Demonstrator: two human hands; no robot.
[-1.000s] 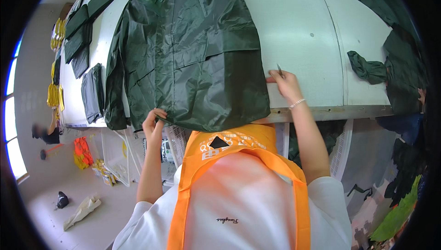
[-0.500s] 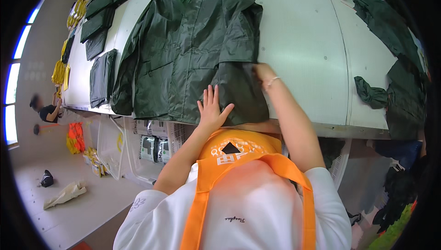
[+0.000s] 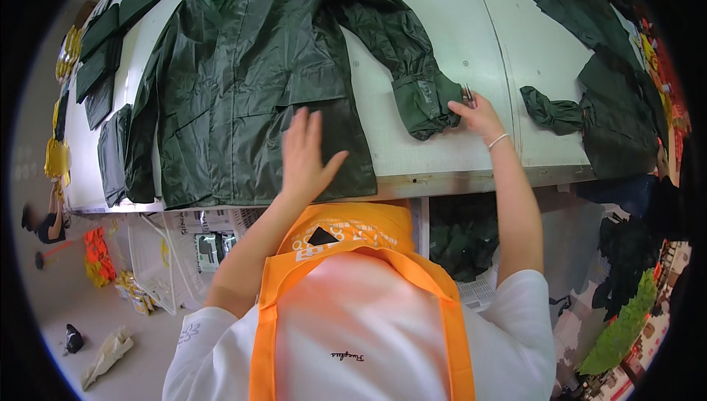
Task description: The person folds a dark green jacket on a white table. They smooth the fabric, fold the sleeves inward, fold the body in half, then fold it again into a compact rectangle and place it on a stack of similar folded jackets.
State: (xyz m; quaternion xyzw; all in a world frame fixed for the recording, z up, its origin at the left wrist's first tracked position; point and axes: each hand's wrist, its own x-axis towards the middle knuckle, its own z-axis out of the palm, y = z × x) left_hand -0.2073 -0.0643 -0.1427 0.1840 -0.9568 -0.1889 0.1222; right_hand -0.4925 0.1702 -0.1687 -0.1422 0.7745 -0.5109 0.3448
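Note:
A dark green rain jacket (image 3: 247, 92) lies front up on the white table, its right-hand sleeve (image 3: 394, 40) spread out away from the body. My right hand (image 3: 480, 116) is closed at the end of that sleeve, thumb against the gathered cuff (image 3: 427, 103). A small dark, shiny object (image 3: 467, 94) pokes out by its fingers; its kind is unclear. Over the jacket's lower front, near the pocket flap, my left hand (image 3: 305, 154) has its fingers stretched out, slightly blurred; whether it touches the cloth I cannot tell.
Folded dark green garments (image 3: 99, 62) are stacked at the table's left. More dark green clothing (image 3: 618, 114) lies at the right, with a person's hand (image 3: 662, 159) beside it. Below the table edge are a white crate (image 3: 151, 254) and a bin of dark cloth (image 3: 462, 235). Another person (image 3: 48, 220) is far left.
My right hand has moved right from the jacket's side, and the sleeve now stretches out with it. My left hand has shifted a little on the lower front. The whole view has swung right.

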